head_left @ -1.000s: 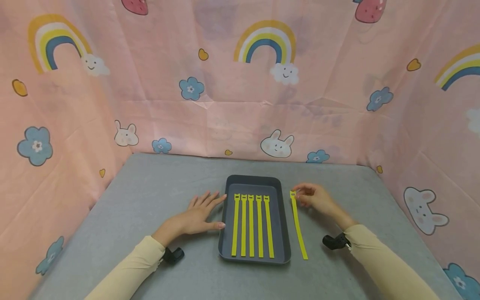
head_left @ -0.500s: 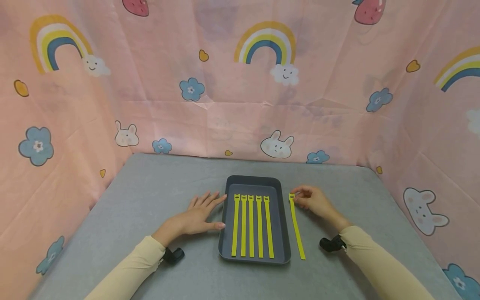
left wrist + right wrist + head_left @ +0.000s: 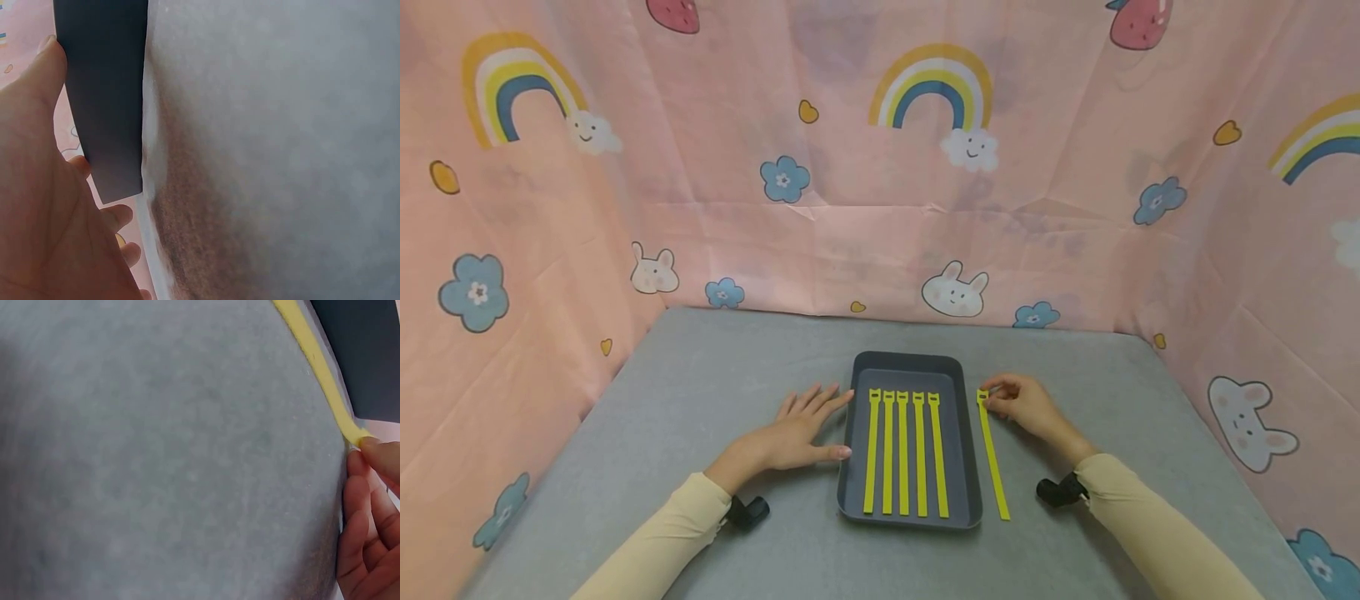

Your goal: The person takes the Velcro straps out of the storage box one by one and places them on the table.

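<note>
In the head view a dark grey rectangular tray (image 3: 906, 363) lies on the table, with several yellow hook-and-loop cable ties (image 3: 902, 458) side by side in it. My left hand (image 3: 790, 435) is spread flat at the tray's left side, thumb and fingertip against its rim; the left wrist view has that hand (image 3: 56, 181) beside the tray's wall (image 3: 103, 94). To the right of the tray, my right hand (image 3: 1028, 408) pinches the slotted head of another yellow cable tie (image 3: 992, 458). Its tail runs toward me, roughly along the tray's side. The right wrist view shows thumb and finger gripping this cable tie (image 3: 315, 365).
A grey cloth-like surface (image 3: 722, 358) covers the table. Pink patterned curtains (image 3: 850, 242) enclose it at the back and both sides. Black wrist cameras sit under the left sleeve (image 3: 655, 533) and the right sleeve (image 3: 1157, 517).
My right hand has shifted slightly left and toward me with the cable tie, bringing it nearer the tray and straighter. The left hand and tray stay where they were.
</note>
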The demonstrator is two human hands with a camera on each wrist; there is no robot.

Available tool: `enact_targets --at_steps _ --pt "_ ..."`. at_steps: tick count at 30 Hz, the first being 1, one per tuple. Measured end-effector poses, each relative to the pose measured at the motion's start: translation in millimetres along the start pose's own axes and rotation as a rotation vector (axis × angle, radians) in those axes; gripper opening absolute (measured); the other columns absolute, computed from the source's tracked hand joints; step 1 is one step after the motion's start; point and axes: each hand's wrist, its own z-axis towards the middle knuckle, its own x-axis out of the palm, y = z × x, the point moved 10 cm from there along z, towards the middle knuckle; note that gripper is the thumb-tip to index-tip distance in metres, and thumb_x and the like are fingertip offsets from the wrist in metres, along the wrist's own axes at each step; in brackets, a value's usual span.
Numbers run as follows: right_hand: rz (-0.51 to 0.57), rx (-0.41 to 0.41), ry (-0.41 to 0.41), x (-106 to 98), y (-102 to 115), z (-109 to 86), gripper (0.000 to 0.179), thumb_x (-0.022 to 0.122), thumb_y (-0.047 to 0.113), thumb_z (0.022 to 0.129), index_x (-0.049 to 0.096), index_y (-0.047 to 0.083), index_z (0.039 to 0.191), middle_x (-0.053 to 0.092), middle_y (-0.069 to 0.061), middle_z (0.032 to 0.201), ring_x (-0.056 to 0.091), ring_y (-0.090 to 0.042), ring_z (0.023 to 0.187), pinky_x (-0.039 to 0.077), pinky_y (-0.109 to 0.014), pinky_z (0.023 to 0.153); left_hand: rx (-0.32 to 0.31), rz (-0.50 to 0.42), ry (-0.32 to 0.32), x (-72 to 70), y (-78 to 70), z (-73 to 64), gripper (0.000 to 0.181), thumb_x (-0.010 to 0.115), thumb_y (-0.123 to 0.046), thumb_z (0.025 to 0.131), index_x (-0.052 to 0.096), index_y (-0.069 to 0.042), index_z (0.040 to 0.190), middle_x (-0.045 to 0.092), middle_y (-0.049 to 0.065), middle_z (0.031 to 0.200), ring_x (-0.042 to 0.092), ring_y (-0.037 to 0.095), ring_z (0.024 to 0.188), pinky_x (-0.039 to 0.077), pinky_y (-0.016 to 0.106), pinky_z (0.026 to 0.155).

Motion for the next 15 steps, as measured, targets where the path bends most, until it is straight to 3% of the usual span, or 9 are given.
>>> enact_targets --at_steps 15 --pt "-0.068 -0.01 -0.048 0.5 3.6 -2.8 0.023 0.074 0.008 0.086 0.07 0.002 0.109 0.068 -0.01 0.079 0.052 -0.009 0.061 0.044 -0.024 0.055 -0.015 0.003 0.006 0.5 1.2 0.1 0.091 0.056 -0.066 0.09 0.011 -0.031 0.16 0.007 0.005 0.169 0.001 0.035 0.157 0.0 0.064 0.122"
